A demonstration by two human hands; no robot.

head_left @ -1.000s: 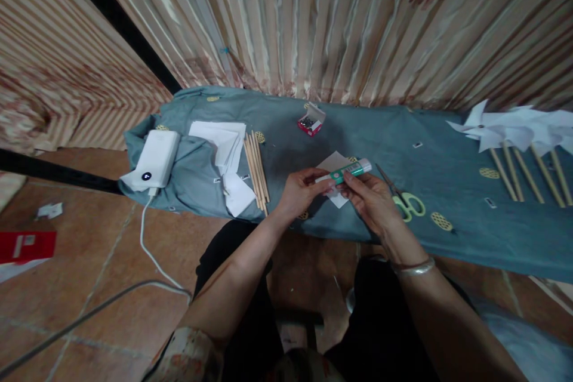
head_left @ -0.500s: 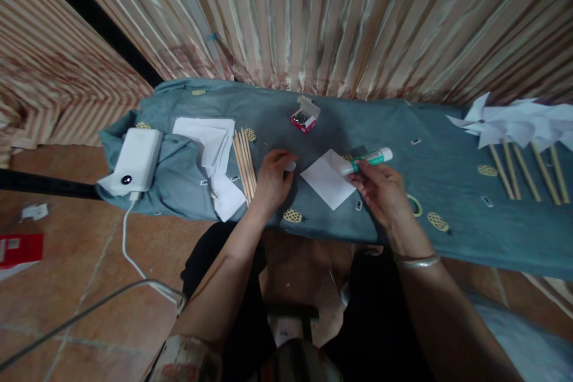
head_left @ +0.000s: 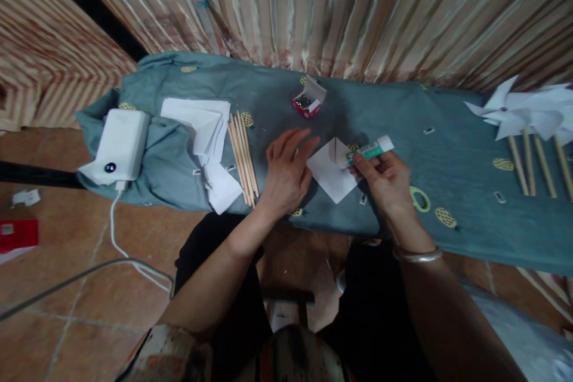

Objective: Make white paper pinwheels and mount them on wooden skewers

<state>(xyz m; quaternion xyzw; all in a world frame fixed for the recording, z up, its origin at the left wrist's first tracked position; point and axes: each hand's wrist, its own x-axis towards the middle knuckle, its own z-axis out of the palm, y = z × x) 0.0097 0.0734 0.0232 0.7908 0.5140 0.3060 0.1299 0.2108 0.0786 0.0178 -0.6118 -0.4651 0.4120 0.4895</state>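
Note:
A green and white glue stick (head_left: 370, 150) is held in my right hand (head_left: 385, 182), its left end over the square white paper (head_left: 336, 186). The paper lies with one corner towards me and has a crease near its far corner. My left hand (head_left: 286, 173) is just left of the paper, fingers spread and palm down. No cap shows in or around the left hand; its palm side is hidden. A small red box (head_left: 308, 112) of metal tacks stands open beyond the paper.
Left of my left hand lie several wooden sticks (head_left: 242, 158) and white paper sheets (head_left: 213, 116). Farther left is a white power bank (head_left: 123, 142) with a cable. White paper pinwheels (head_left: 508, 108) on sticks lie at the right. A light-green loop (head_left: 427, 203) shows beside my right wrist.
My left hand has spread its fingers, and the white cap it held is out of sight. My right hand still holds the glue stick over the paper. The camera view has shifted slightly.

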